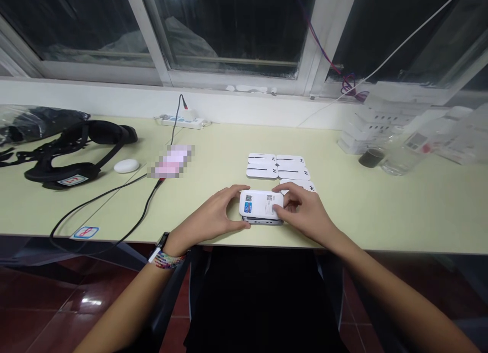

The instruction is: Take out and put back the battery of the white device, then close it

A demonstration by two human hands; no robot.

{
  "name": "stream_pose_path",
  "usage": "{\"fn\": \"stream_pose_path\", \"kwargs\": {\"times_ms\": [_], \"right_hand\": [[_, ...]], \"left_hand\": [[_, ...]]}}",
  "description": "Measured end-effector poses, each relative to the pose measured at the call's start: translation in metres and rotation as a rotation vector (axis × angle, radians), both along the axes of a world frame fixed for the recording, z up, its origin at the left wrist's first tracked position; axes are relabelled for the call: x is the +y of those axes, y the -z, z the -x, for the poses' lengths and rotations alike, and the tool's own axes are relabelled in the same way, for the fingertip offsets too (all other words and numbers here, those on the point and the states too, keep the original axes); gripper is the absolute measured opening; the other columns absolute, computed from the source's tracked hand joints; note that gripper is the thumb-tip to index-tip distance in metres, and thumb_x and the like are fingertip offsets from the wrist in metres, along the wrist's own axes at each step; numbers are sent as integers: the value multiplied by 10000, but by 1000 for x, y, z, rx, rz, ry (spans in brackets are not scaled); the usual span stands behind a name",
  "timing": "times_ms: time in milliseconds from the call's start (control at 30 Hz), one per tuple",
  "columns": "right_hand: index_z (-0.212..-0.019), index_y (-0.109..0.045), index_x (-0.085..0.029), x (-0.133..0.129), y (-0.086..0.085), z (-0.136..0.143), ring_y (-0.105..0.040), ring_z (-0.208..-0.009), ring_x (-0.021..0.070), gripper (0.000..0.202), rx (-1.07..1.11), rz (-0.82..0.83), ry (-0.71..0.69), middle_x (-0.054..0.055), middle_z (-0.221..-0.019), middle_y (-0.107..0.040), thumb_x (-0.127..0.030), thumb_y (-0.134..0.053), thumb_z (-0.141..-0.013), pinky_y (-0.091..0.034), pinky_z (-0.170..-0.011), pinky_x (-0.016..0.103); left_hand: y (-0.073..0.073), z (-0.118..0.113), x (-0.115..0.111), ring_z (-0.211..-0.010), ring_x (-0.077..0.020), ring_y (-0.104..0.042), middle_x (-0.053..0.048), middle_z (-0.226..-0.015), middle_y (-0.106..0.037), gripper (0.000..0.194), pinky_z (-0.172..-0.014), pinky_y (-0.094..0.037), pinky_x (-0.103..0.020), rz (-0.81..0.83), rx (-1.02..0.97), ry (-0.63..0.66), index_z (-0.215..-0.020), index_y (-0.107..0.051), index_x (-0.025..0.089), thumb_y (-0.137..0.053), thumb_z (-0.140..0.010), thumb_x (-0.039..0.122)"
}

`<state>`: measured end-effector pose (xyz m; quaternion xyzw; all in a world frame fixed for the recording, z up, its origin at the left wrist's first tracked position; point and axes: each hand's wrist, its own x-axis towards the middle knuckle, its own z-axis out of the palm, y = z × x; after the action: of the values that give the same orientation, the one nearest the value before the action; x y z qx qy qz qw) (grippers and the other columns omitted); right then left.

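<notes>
A white cover with printed codes and a blue label lies over a device body, whose edge with small ports shows below it near the table's front edge. Around the left side of the two curve the fingers of my left hand, thumb at the lower corner. My right hand grips the cover's right side between thumb and fingers. Just behind are several white rounded cases laid side by side, marked with black lines and letters; one is partly hidden by my right hand.
On the left are a black headset, a white oval object, a blurred-out pink item and black cables. A power strip stands by the wall. Plastic bottles, a dark-bottomed container and white stacked boxes are at the right.
</notes>
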<state>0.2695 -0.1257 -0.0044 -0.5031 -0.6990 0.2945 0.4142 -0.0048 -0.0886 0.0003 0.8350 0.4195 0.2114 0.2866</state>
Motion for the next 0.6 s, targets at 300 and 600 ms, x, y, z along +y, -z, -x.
{"fn": "stream_pose_path", "kwargs": {"times_ms": [300,600], "right_hand": [[-1149,-733,-290,5,8,-8,-567,-655,157,246,-102,106,5,-49,-733,-602,-346,-725,-910,-459,-636,313],[-1034,-738,-245,2,16,-1,-522,-597,148,118,-188,34,5,-61,-644,-539,-288,-680,-940,-390,-588,310]], "left_hand": [[5,3,2,-1352,-313,-648,-30,-1486,-670,635,-1154,-535,-463,-47,24,12,-1445,-610,341,-865,-867,402],[5,4,3,-1323,-297,-661,-25,-1408,-704,535,-1151,-540,-461,-48,14,38,-1367,-655,321,-865,-879,387]]}}
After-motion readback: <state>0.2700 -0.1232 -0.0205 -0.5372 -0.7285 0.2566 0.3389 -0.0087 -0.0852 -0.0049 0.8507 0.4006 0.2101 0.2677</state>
